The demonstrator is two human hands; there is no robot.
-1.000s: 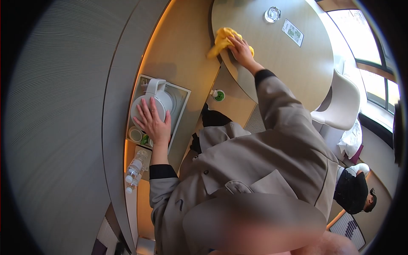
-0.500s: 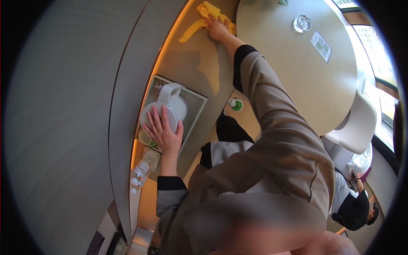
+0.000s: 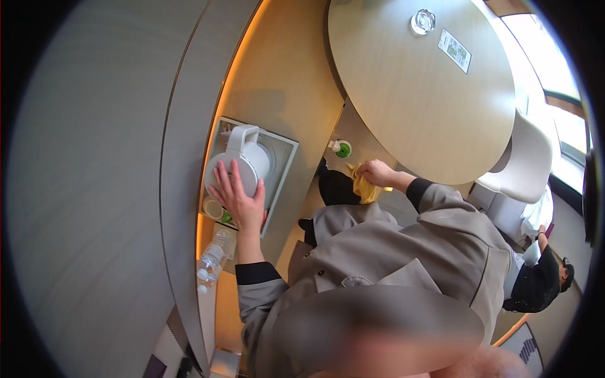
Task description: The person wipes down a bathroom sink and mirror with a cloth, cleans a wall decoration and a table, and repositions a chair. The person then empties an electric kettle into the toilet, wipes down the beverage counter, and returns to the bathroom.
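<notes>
My left hand (image 3: pixel 241 200) lies with fingers spread on the round top of a white electric kettle (image 3: pixel 257 165). The kettle stands in a light-edged tray (image 3: pixel 285 169) on the wooden counter, its handle pointing away from me. My right hand (image 3: pixel 377 174) is closed around a bunched yellow cloth (image 3: pixel 363 188), held in front of my body between the counter and the round table. A cup (image 3: pixel 213 206) sits beside the kettle, close to my left wrist. Water bottles (image 3: pixel 213 257) are next to the tray, nearer to me.
The round wooden table (image 3: pixel 428 107) carries a glass ashtray (image 3: pixel 423 22) and a printed card (image 3: pixel 455 50). A pale chair (image 3: pixel 520 160) stands by it. Below the counter edge is a container with green contents (image 3: pixel 342 149). Another person (image 3: pixel 535 280) bends over white fabric at the right.
My right hand has drawn back from the far counter toward my body, bringing the yellow cloth off the surface. The left hand stays on the kettle.
</notes>
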